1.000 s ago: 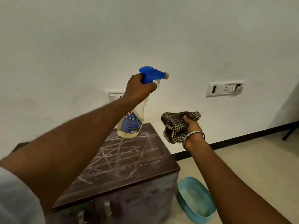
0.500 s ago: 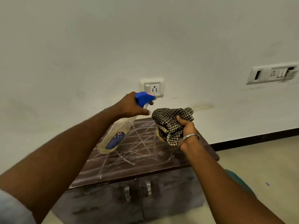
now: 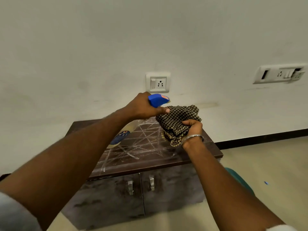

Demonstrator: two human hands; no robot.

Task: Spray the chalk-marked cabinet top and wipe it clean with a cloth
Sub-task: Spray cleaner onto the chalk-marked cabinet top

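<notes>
The cabinet top (image 3: 141, 152) lies below and beyond our hands, its dark surface crossed all over with white chalk lines (image 3: 133, 155), none of them wiped yet. Over its middle we hold the spray bottle (image 3: 122, 136) slanted. Its long axis runs from the base, low at the near left, up to the blue spray head (image 3: 158, 100) at the far right, so the nozzle faces right towards the checked cloth (image 3: 176, 120) and not down at the chalk. We cannot tell whether the base touches the top. Our left hand (image 3: 143, 107) has its grip closed round the bottle's neck, one finger stretched forward under the head. Our right hand (image 3: 191, 127), wearing a bangle (image 3: 193, 137), has its grip closed on the bunched cloth over the far right of the top, just beside the nozzle. We judge the nozzle must tip down before spraying. A wall socket (image 3: 158, 82) sits behind.
</notes>
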